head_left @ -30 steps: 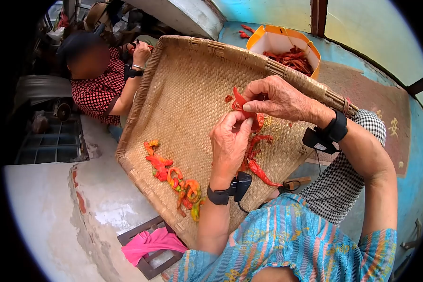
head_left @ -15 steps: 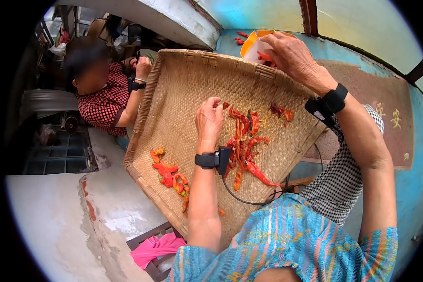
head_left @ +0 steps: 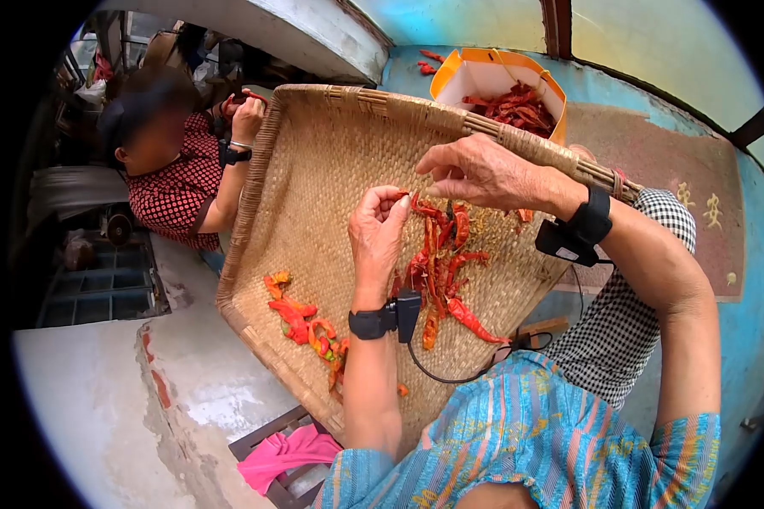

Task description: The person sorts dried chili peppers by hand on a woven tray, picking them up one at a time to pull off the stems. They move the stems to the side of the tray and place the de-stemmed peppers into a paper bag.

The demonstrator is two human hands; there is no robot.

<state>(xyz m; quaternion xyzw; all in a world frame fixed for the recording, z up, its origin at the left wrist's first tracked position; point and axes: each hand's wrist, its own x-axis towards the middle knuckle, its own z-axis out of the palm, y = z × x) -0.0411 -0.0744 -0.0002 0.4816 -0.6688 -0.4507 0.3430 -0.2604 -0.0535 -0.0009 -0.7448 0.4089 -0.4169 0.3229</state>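
My left hand is over the woven tray, its thumb and index finger pinched on a small piece of red chili. Just to its right, my right hand hovers above the tray with its fingers curved and apart; nothing shows between them. Beneath both hands lies a pile of dried red chilies, with pale seeds scattered around it. A second group of orange and red chilies rests near the tray's left side, partly hidden by my left forearm.
Beyond the tray's far rim stands a white and orange box holding dark red dried chilies. Loose chilies lie beside it. A co-worker sits at the left, holding a red chili. A pink cloth hangs below the tray.
My right hand has come back from the box to the tray, beside my left hand. The left thumb and finger now show pinched on a chili piece.
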